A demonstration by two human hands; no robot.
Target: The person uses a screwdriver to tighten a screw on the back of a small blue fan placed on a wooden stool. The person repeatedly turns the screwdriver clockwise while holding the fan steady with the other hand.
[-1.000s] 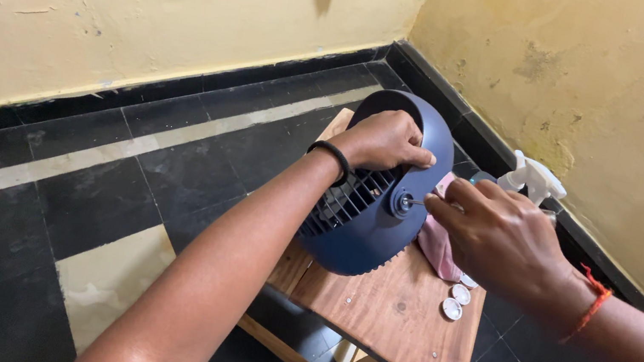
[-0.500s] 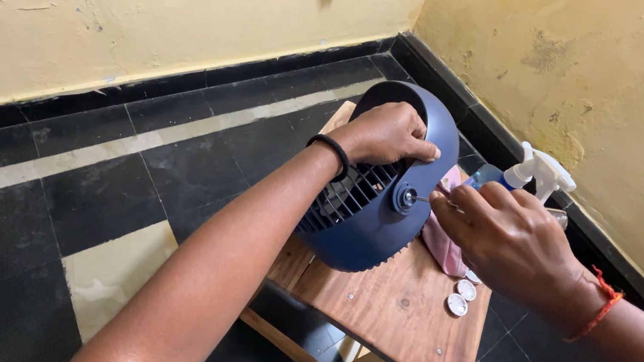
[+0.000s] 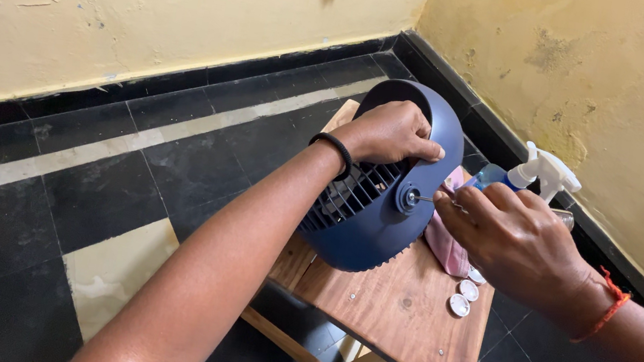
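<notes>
Left hand (image 3: 391, 134) clamps the top rim of a dark blue fan housing (image 3: 385, 217), fingers curled over the edge, holding it tilted on a small wooden stool (image 3: 405, 306). Right hand (image 3: 513, 237) pinches a thin metal tool (image 3: 425, 197), probably a screwdriver, though the handle is hidden in the fist; its tip meets the hub at the housing's centre. A pink cloth (image 3: 450, 244) lies just beside the housing. 3 small white caps (image 3: 466, 292) sit near the stool's right edge. A spray bottle (image 3: 534, 173) stands behind the right hand.
</notes>
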